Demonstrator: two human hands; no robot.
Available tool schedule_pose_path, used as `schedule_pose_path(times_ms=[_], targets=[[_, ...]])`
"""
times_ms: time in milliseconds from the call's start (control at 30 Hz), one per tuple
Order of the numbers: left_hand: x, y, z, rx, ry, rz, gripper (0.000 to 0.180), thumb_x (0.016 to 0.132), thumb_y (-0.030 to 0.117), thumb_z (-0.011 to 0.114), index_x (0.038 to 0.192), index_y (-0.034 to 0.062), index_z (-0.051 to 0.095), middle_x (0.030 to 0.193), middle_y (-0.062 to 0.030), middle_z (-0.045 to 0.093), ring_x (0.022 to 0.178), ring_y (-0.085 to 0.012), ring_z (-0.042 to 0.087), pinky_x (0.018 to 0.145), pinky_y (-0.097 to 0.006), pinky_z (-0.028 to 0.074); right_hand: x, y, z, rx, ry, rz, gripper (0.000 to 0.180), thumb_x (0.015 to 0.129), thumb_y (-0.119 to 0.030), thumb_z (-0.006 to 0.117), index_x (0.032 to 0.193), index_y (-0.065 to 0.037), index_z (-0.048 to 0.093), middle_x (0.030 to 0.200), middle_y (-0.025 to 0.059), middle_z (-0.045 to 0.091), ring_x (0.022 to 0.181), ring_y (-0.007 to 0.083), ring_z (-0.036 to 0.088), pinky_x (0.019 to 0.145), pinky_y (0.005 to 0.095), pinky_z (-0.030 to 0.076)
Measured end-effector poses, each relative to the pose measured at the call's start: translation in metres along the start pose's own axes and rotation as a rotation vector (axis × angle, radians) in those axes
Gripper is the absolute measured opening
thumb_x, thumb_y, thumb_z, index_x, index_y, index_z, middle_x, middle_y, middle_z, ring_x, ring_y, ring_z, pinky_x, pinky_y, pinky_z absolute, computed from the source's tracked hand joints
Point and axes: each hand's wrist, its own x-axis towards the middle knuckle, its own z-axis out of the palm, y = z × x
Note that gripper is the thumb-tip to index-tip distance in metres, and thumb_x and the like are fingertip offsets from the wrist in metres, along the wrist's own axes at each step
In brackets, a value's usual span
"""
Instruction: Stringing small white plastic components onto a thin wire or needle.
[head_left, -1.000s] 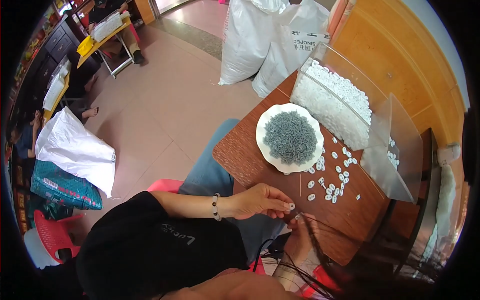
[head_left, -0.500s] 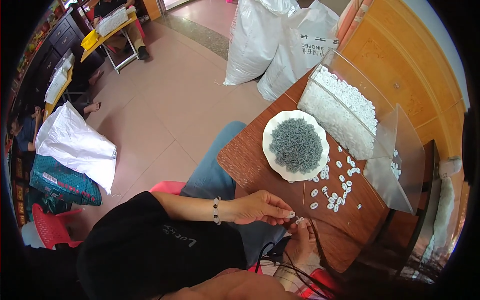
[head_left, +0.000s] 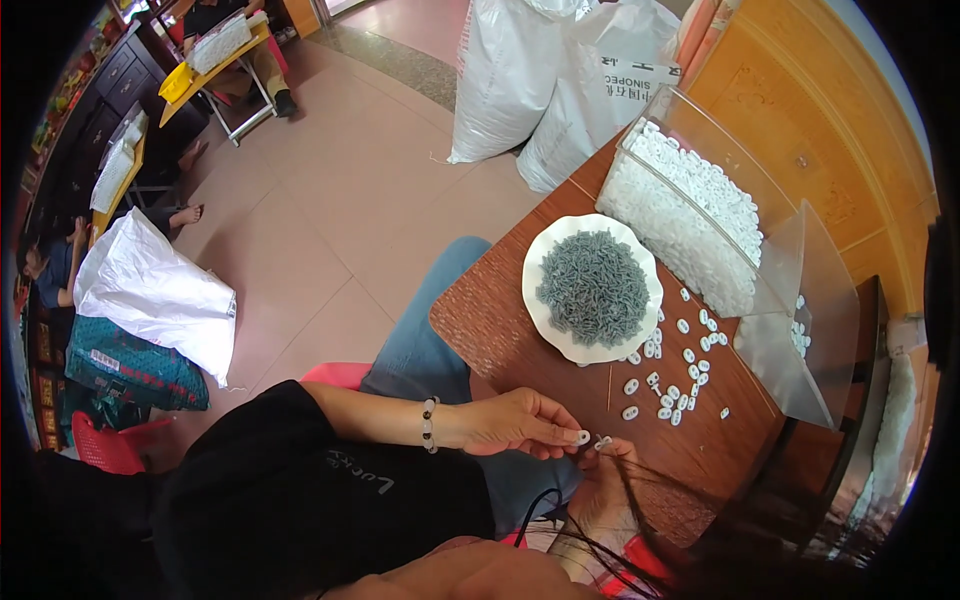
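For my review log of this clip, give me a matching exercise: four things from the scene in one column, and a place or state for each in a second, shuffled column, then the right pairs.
Things:
1. white plate
2. clear bin
3. loose white pieces
4. left hand

Places or states:
A. scattered on the bare wooden table
B. pinching one small white piece at the fingertips
C. heaped with small grey parts
D. filled with white pieces, at the table's far edge

Pairs: 1-C, 2-D, 3-A, 4-B
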Motion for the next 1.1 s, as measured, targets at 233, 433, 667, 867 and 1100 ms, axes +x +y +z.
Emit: schedule_pose_path(times_ms=[233,433,667,867,1100], targets=[[0.005,-0.002,0.002,-0.053,0.023,0.028,0.023,0.089,0.021,0.064,0.105,0.0048,0.064,0.095,0.0013,0.064,0.082,-0.0046,0.057,0.074,-0.020,0.046,-0.002,0.002,-0.006,0.009,0.002,0.002,0.006,0.085,-0.004,0.061,0.087,0.001,0.060,0.076,0.0055,0.062,0.068,0.0105,0.057,0.063,0.0216,0.043],[0.002,0.007,0.008,-0.050,0.047,0.013,0.028,0.090,0.020,0.063,0.112,0.0019,0.062,0.094,-0.0008,0.065,0.080,-0.0067,0.059,0.073,-0.021,0.047,-0.006,-0.004,0.003,-0.151,0.003,-0.069,0.006,0.086,-0.005,0.062,0.087,0.000,0.060,0.077,0.0044,0.062,0.070,0.0092,0.057,0.065,0.0209,0.044],[-0.004,0.011,0.000,-0.127,0.086,0.027,0.022,0.091,0.016,0.060,0.107,0.0010,0.063,0.092,-0.0042,0.065,0.077,-0.0094,0.061,0.074,-0.023,0.051,-0.004,-0.007,0.024,-0.209,-0.047,-0.102,0.008,0.085,-0.008,0.063,0.083,0.000,0.061,0.072,0.0044,0.061,0.066,0.0090,0.055,0.062,0.0215,0.042],[0.000,0.004,-0.007,-0.137,0.066,0.016,0.021,0.089,0.019,0.064,0.105,0.0050,0.064,0.093,-0.0031,0.067,0.078,-0.0070,0.060,0.072,-0.021,0.049,-0.008,-0.008,0.019,-0.122,-0.054,-0.114,0.007,0.085,-0.006,0.063,0.081,-0.001,0.060,0.071,0.0048,0.061,0.065,0.0085,0.055,0.061,0.0213,0.042],[-0.002,0.004,0.004,-0.001,0.163,0.110,0.016,0.091,0.016,0.060,0.101,0.0033,0.063,0.089,-0.0028,0.065,0.075,-0.0075,0.060,0.071,-0.023,0.052,-0.009,-0.008,0.009,-0.211,-0.078,-0.125,0.009,0.085,-0.008,0.065,0.080,-0.002,0.060,0.072,0.0037,0.062,0.065,0.0075,0.056,0.061,0.0206,0.043]])
